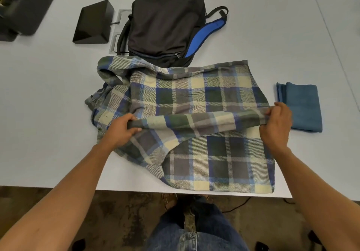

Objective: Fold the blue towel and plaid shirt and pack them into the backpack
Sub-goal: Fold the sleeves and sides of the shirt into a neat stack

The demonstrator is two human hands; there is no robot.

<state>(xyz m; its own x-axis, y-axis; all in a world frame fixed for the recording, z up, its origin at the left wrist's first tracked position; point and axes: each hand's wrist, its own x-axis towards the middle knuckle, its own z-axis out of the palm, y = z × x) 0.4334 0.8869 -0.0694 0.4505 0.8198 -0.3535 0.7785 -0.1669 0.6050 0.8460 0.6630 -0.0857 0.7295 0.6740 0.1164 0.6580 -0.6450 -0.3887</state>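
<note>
The plaid shirt (194,98) lies spread over the middle of the white table (48,104), blue, green and cream checks up. A sleeve is stretched flat across its body. My left hand (120,128) grips the sleeve's cuff end at the left. My right hand (276,123) pinches the sleeve where it meets the shirt's right edge. The blue towel (303,106) lies folded into a rectangle just right of my right hand. The black backpack (165,20) lies behind the shirt, its blue-lined main opening gaping toward the right.
A black wedge-shaped box (93,23) sits left of the backpack, beside a grey metal floor-box plate (121,18). Dark equipment (25,5) fills the far left corner. The table's front edge runs just below the shirt's hem; my legs and the floor show beneath.
</note>
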